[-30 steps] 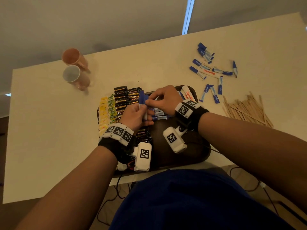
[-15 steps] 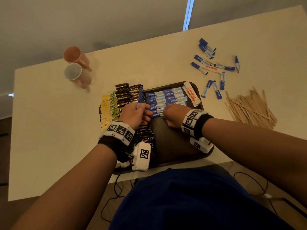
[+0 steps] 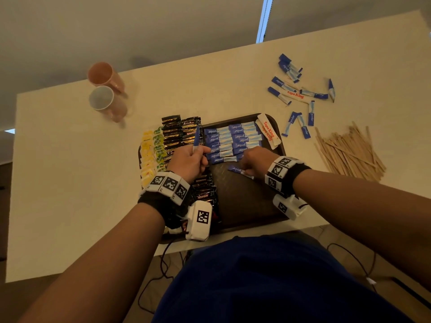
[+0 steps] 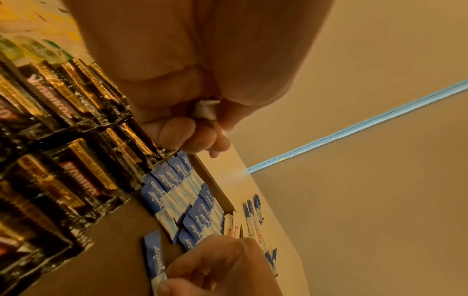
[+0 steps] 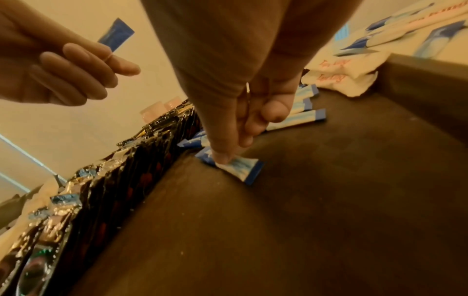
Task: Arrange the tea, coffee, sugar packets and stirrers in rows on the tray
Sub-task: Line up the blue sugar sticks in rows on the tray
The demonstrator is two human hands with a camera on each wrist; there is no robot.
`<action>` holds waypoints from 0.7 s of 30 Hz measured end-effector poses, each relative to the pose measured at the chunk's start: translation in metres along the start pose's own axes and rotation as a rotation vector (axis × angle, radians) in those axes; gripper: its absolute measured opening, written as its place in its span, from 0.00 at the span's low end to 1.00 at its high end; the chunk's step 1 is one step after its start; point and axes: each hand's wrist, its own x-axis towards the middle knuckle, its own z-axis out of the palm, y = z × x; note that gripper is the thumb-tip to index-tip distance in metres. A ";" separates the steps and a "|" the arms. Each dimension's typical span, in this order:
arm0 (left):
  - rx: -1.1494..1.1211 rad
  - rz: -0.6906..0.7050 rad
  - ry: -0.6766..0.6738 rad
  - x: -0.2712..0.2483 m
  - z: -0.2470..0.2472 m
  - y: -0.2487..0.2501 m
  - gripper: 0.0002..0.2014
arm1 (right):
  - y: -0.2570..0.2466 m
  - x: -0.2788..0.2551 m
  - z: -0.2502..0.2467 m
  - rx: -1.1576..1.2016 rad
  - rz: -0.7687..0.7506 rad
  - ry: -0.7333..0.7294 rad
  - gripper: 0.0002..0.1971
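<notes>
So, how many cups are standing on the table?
2, both at the far left of the table: a pink cup nearer the table's far edge, and a cup with a white inside just in front, seemingly touching it.

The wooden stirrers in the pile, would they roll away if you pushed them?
Probably not. The stirrers look flat and thin, so they should slide rather than roll. They lie crisscrossed on the table, so a push would likely scatter them. They seem very light, and perhaps snap if bent.
</notes>
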 end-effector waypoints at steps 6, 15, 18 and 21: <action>0.000 -0.003 -0.005 0.001 -0.001 0.000 0.16 | -0.007 0.003 0.005 -0.023 -0.018 0.035 0.12; -0.031 -0.061 -0.103 0.004 -0.003 -0.004 0.16 | -0.030 0.025 0.000 -0.092 -0.047 0.034 0.14; -0.067 -0.052 -0.138 0.001 -0.005 -0.003 0.16 | -0.033 0.035 -0.005 -0.131 -0.097 0.048 0.13; -0.110 -0.046 -0.139 -0.002 -0.007 -0.006 0.16 | -0.033 0.039 -0.007 -0.128 -0.087 0.053 0.13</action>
